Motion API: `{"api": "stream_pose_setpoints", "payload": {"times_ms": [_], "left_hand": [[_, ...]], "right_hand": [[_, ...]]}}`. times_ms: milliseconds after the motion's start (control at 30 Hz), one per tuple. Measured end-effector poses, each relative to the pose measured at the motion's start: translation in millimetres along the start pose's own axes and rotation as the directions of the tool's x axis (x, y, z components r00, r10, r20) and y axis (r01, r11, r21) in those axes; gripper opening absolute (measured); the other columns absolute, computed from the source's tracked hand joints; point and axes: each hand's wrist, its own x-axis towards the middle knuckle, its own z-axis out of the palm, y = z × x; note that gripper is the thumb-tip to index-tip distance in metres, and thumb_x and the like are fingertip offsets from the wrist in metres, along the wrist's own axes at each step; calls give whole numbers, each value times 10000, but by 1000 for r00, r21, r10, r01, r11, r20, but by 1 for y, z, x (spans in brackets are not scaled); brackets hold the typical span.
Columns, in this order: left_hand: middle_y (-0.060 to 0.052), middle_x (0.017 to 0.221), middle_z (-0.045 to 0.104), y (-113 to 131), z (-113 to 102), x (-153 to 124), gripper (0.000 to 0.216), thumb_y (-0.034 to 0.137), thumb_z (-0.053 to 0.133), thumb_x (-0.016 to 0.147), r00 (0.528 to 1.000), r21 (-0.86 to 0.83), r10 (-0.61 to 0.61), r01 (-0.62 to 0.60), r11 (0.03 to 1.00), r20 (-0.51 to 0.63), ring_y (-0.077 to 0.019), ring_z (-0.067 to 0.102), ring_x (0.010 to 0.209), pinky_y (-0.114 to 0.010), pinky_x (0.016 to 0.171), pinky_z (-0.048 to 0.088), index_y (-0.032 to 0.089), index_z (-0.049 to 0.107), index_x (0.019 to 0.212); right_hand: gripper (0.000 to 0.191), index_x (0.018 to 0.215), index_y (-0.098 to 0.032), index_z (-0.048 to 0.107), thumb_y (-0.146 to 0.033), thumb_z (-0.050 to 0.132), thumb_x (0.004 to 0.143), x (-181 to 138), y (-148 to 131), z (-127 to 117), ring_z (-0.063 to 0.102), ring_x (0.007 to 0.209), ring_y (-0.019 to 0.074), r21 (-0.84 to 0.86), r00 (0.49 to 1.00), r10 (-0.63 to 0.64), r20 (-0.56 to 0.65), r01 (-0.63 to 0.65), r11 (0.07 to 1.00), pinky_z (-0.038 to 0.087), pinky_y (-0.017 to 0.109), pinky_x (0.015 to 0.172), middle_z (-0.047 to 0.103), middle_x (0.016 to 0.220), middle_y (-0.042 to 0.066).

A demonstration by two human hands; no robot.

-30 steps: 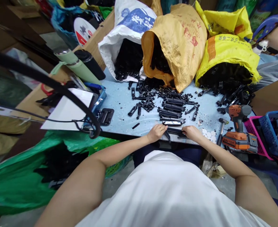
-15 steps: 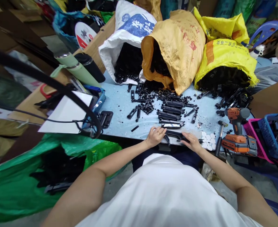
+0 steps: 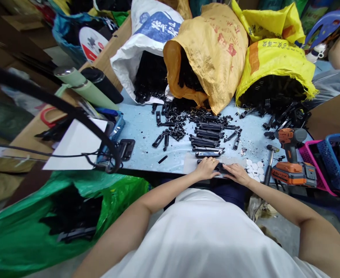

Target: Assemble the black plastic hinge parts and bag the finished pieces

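Note:
At the table's front edge, my left hand lies over the left part of a long black plastic piece, fingers closed on it. My right hand grips its right end, fingertips pointing left. Both hands cover much of the piece, so its full shape is hidden. Just beyond them several similar black plastic bars lie in a stacked row, the nearest with a shiny face. Beside my right hand are several white round discs.
A hammer and an orange cordless drill stand right, by pink and blue baskets. White, orange and yellow sacks spill black parts behind. A green bag hangs left. Another person's arm shows far right.
My left hand has moved right along the black piece, closer to my right hand. The right hand has shifted slightly and its fingers lie flatter over the piece. The camera view has shifted a little.

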Motion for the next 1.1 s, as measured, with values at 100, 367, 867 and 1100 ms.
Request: {"api": "stream_pose_setpoints", "payload": {"times_ms": [100, 367, 867, 1100], "left_hand": [[-104, 940, 586, 2, 2, 0, 397, 450, 523, 818, 999, -4, -40, 40, 999, -4, -240, 518, 911, -335, 726, 362, 130, 510, 1053], [-100, 955, 587, 3, 8, -3, 436, 479, 552, 787, 999, -34, -36, 34, 999, -32, -242, 514, 917, -343, 746, 366, 133, 515, 1050], [-87, 1084, 633, -8, 5, 2, 432, 310, 190, 948, 975, -472, -192, 118, 874, -112, -180, 563, 1020, -348, 914, 427, 138, 556, 1101], [-75, 1107, 629, -7, 6, -1, 404, 332, 261, 936, 981, -479, -162, 91, 873, -110, -191, 560, 1029, -373, 919, 430, 144, 559, 1133]], "right_hand": [[438, 1329, -195, 368, -348, 391, 919, 1, 7, -2, 590, 815, 176, 68, 999, 2, 35, -5, 998, 480, 303, 698, 635, 934, 102], [410, 1279, -193, 439, -379, 383, 918, 6, 18, -5, 583, 815, 165, 228, 995, -69, 71, 51, 972, 488, 298, 712, 627, 907, 95], [426, 870, -156, 633, -535, 438, 845, 36, -93, 24, 476, 732, 211, -154, 930, 352, -111, -366, 918, 317, 353, 698, 573, 733, 90], [298, 809, -142, 611, -298, 378, 911, 52, -89, 35, 453, 752, 203, -170, 957, 267, -109, -283, 944, 296, 332, 656, 592, 779, 98]]}}
